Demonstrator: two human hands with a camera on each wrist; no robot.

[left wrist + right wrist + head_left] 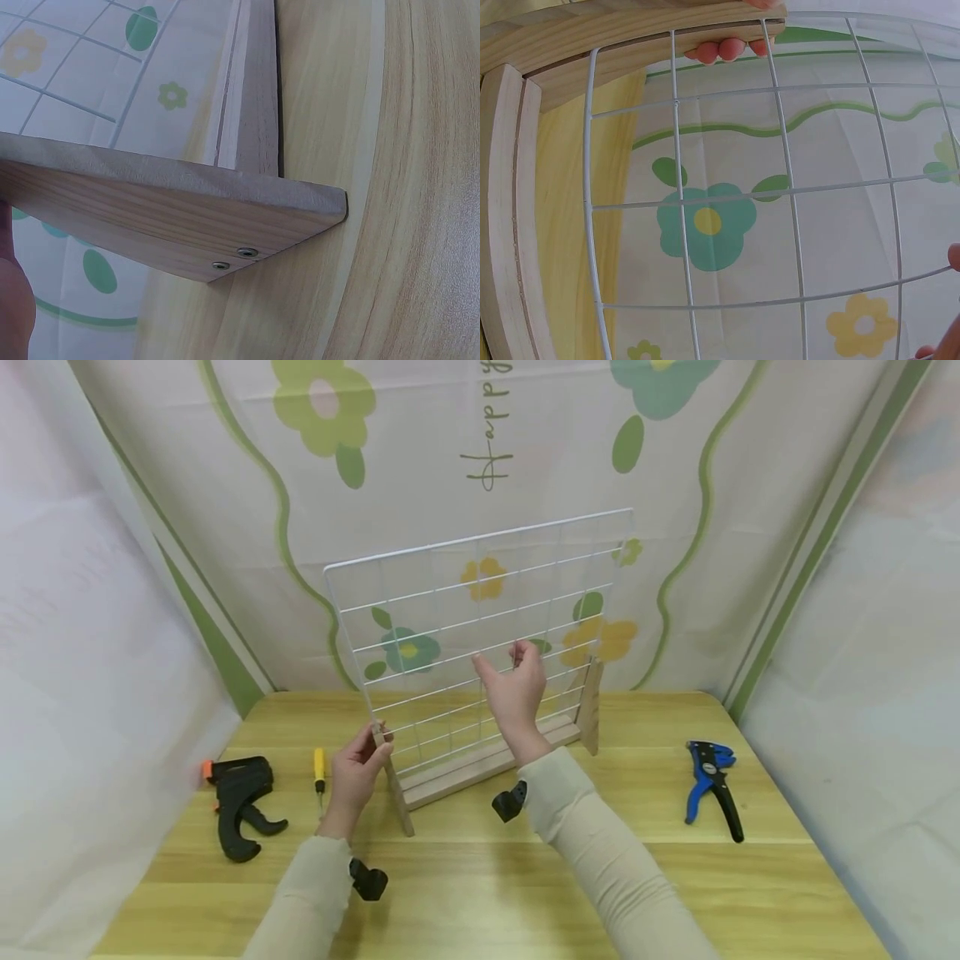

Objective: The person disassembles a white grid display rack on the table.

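A white wire grid panel (480, 538) stands slightly slanted in a wooden frame, its lower edge by the wooden base bar (465, 777). My left hand (354, 777) pinches the top of the left wooden side piece (397, 797); in the right wrist view its fingertips (727, 50) curl past that wood's edge. My right hand (513, 693) is in front of the grid's middle, thumb raised and apart from the bent fingers, with wires passing between them. Two metal screw heads (247, 253) show on the left side piece. The right side piece (591, 706) stands at the far end.
To the left on the wooden table (465, 893) lie a black clamp (243, 802) with orange parts and a yellow-handled screwdriver (319, 768). At the right lies a blue and black wire stripper (711, 785). A flowered cloth (420, 468) hangs behind.
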